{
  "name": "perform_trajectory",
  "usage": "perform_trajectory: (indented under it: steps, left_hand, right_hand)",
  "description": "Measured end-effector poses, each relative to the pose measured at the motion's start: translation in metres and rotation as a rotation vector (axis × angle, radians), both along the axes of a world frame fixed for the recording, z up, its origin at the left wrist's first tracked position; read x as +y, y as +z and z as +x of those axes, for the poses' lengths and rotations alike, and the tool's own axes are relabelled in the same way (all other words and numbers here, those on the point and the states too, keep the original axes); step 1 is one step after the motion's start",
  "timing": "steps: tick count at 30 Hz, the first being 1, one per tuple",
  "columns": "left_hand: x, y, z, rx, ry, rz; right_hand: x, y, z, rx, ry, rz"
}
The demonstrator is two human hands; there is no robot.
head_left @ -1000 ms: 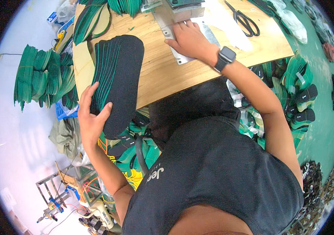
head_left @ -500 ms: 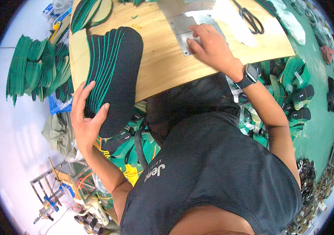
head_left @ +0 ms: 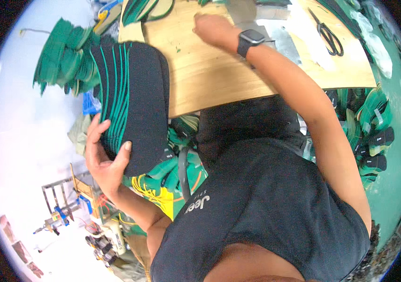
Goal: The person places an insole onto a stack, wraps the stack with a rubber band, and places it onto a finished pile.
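Note:
My left hand is closed round the lower end of a fanned stack of black shoe insoles with green edges. Its thumb presses on the top insole and its fingers wrap the left side. The stack leans over the left edge of the wooden table. Above the table's far middle is my right hand, curled closed, with a dark watch on the wrist. Whether its fingers hold anything is hidden. A shiny metal plate lies beyond the right wrist, partly covered by the arm.
Black-handled scissors lie at the table's right. More green-edged insoles rest at the far left edge. Green insole stacks stand left of the table, and bundled insoles lie below its right side. Yellow material is beneath my left arm.
My right hand has moved left and away from the metal plate, its fingers now curled in. My left hand keeps its hold; the insole stack has fanned wider. The view has shifted.

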State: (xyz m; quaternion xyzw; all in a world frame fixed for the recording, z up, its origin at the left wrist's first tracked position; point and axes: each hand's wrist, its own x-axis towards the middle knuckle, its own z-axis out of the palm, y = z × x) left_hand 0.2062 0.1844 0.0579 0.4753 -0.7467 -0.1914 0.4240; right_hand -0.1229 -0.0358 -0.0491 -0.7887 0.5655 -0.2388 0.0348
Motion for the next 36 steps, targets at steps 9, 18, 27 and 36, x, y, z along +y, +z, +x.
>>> perform_trajectory:
  steps: [9,18,27,36]
  left_hand:
    - [-0.044,-0.011,-0.044,0.096,-0.088,0.087]
    - [-0.039,-0.003,-0.046,0.040,-0.036,-0.009]
    - [-0.017,0.012,-0.023,-0.011,-0.044,-0.014]
    - [-0.061,-0.017,-0.060,-0.295,-0.146,0.142]
  right_hand:
    - [0.125,-0.003,-0.074,0.172,0.225,-0.154]
    - [0.166,0.040,-0.127,-0.342,0.003,0.076]
    - [0.069,0.004,-0.051,0.044,0.063,-0.084]
    - [0.147,0.030,-0.133,-0.250,0.045,0.102]
